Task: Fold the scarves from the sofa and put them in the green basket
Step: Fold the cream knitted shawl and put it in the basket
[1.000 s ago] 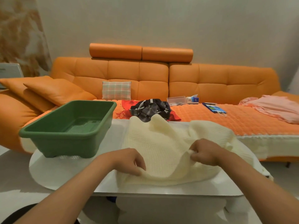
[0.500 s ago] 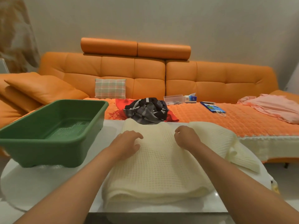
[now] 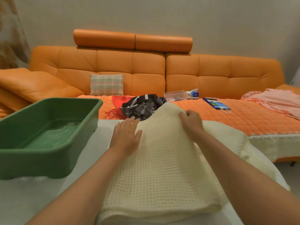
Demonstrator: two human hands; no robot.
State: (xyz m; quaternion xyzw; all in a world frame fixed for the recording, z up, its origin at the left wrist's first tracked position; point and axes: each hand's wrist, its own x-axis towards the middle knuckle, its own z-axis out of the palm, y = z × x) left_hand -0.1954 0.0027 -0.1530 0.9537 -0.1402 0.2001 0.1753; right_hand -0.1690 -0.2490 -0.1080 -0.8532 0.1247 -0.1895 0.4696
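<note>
At the far left a green basket (image 3: 37, 161) is seen standing on the white table (image 3: 32, 200), with nothing in it. Behind it, on the orange sofa (image 3: 146, 72), a plaid cushion (image 3: 106, 84) is propped against the backrest, and a red scarf (image 3: 118, 103) is spread on the seat. The left hand (image 3: 125, 137) is laid flat on the left edge of the cream scarf (image 3: 162, 168), its fingers straight and spread. A dark striped scarf (image 3: 142, 106) is heaped on the seat just beyond. The cream scarf is layered on the table, and its far edge is pinched and lifted by the curled fingers of the right hand (image 3: 191, 120). Further right, a clear box (image 3: 174, 95), a tissue box (image 3: 193, 94) whose print cannot be read, a blue packet (image 3: 216, 103) and a pink cloth (image 3: 279, 101) are seen on the seat
</note>
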